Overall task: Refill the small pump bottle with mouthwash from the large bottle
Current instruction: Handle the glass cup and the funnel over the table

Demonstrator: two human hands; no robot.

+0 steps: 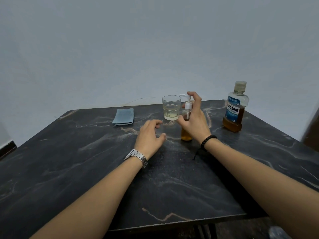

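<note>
Standing upright near the middle of the bench [86, 169], the small pump bottle [186, 135] shows amber liquid in its lower part and a white pump head [187, 102] on top, spout pointing toward 9 o'clock. Right hand [193, 118] wraps the bottle's upper body from the 3 o'clock side, fingers [194, 96] closed around it, index raised beside the pump head; whether it presses the head, cannot tell. Black bead bracelet [208, 140] on that wrist. Just beyond the bottle at 11 o'clock, a clear glass [171, 107] stands upright with a little pale liquid at the bottom, close to the bottle; touching or not, cannot tell. Left hand [150, 135] at 9 o'clock of the bottle, low over the bench, fingers loosely curled and apart, holding nothing. Silver metal watch [137, 156] on the left wrist. Large bottle [234, 107] upright, well apart at 2 o'clock of the pump bottle, cap on, blue label, amber liquid filling roughly the lower part. Folded blue cloth [123, 117] lies flat at 10 o'clock, left of the glass. Bench top is dark marble pattern with pale veins. Plain grey wall [155, 40] behind.
</note>
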